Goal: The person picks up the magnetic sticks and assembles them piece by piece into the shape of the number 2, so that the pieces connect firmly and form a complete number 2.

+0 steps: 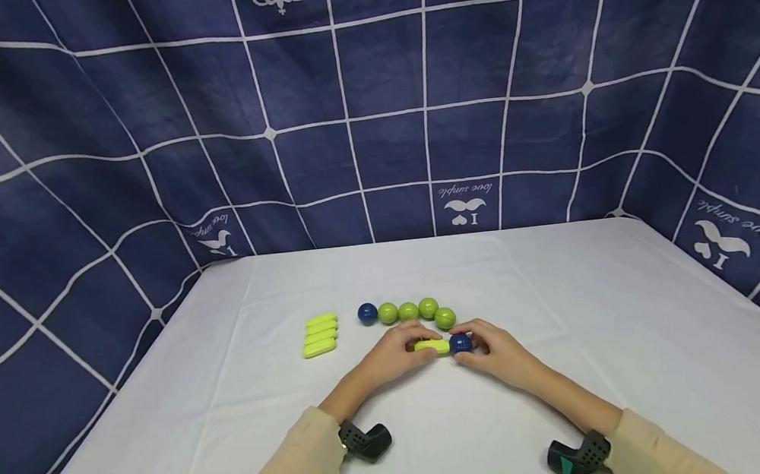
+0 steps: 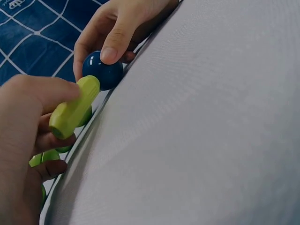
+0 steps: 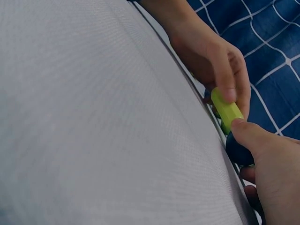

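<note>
My left hand (image 1: pixel 401 353) pinches a yellow-green plastic stick (image 2: pixel 75 107) between thumb and fingers. In my right hand (image 1: pixel 497 354) a shiny dark blue ball (image 1: pixel 460 343) is gripped by thumb and fingers. One end of the stick meets the ball, as the left wrist view shows, and the two form a line. Just beyond the hands several green balls (image 1: pixel 408 311) curve in a row on the table, with another blue ball (image 1: pixel 367 314) at the row's left end. In the right wrist view the right thumb lies near the joint of stick and ball.
To the left, several yellow-green sticks (image 1: pixel 320 334) lie side by side on the white-covered table (image 1: pixel 268 431). A dark blue curtain (image 1: pixel 382 115) with white grid lines hangs behind and at both sides. Each wrist wears a black device (image 1: pixel 365 440).
</note>
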